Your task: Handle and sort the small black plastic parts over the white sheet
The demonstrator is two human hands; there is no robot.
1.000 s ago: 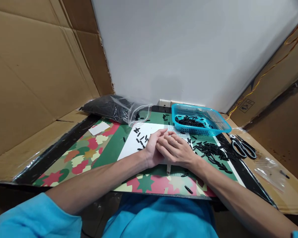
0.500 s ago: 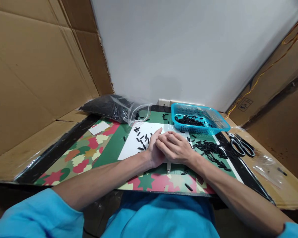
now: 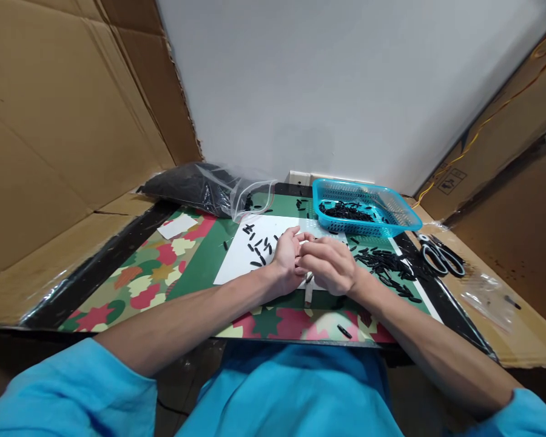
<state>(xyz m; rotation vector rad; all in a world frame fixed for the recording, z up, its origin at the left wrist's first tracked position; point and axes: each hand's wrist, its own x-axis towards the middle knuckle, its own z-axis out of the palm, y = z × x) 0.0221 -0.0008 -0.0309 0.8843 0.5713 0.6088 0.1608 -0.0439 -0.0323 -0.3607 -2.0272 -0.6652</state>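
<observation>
Over the white sheet (image 3: 232, 267), my left hand (image 3: 287, 260) is turned palm up, its thumb and visible fingers apart. My right hand (image 3: 331, 264) is closed just to its right, fingers curled in toward the left palm. Whatever the right fingers hold, if anything, is hidden behind the knuckles. Small black oblong pieces (image 3: 260, 247) lie scattered on the sheet left of the hands. A larger heap of black pieces (image 3: 384, 264) spreads to the right. Below the hands, a narrow pale strip (image 3: 308, 295) lies near the table's front.
A blue perforated basket (image 3: 368, 229) with black pieces stands at the back right. Scissors (image 3: 441, 258) and a clear plastic bag (image 3: 489, 303) lie at the right. A full zip bag (image 3: 186, 187) rests at the back left, near a white paper scrap (image 3: 177, 226). Cardboard walls flank both sides.
My hands were clasped together; now they have parted slightly. The left palm has opened upward, and the right fingers have curled in. The view has shifted a little.
</observation>
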